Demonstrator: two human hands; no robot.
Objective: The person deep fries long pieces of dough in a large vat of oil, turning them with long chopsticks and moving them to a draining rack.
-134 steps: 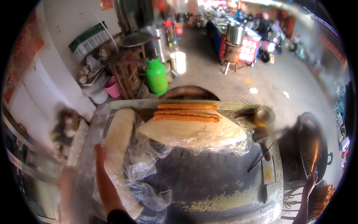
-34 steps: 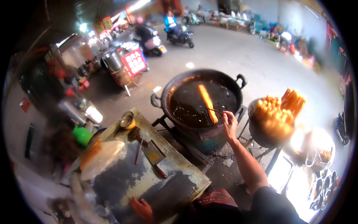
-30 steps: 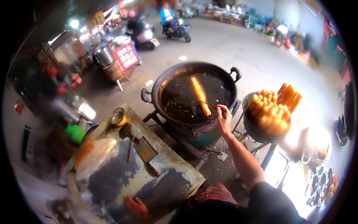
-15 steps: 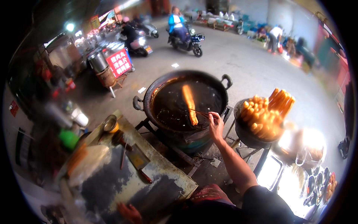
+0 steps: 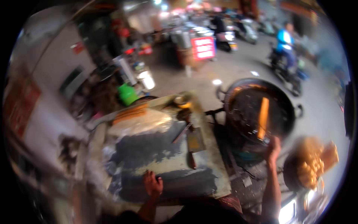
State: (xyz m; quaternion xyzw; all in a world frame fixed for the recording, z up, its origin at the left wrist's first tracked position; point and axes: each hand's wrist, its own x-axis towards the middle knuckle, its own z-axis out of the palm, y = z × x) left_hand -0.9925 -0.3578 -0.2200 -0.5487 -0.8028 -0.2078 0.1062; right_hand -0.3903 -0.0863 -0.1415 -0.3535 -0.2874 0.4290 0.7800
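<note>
In the wok (image 5: 227, 112) of dark oil floats one long golden fried dough stick (image 5: 263, 118). At the wok's near rim is my right hand (image 5: 273, 148), closed and blurred. It grips long chopsticks, which show half a second ago but are smeared out now. Lower left, my left hand (image 5: 153, 184) is open, fingers apart, over the flour-marked worktable (image 5: 186, 164), holding nothing. A cleaver (image 5: 195, 140) with a dark handle lies on this table, beside a thin stick (image 5: 181, 133).
A dark pot (image 5: 292, 168) heaped with fried dough sticks (image 5: 313, 166) stands right of my right arm. A metal cup (image 5: 182, 100) sits at the table's far edge, near a clear plastic sheet (image 5: 140, 123). Beyond are a green container (image 5: 127, 94), a red sign (image 5: 203, 48) and a scooter rider (image 5: 286, 46).
My view has swung left, so the wok and table sit further right. My left hand has come fully into view over the table. My right hand stays by the wok's near rim.
</note>
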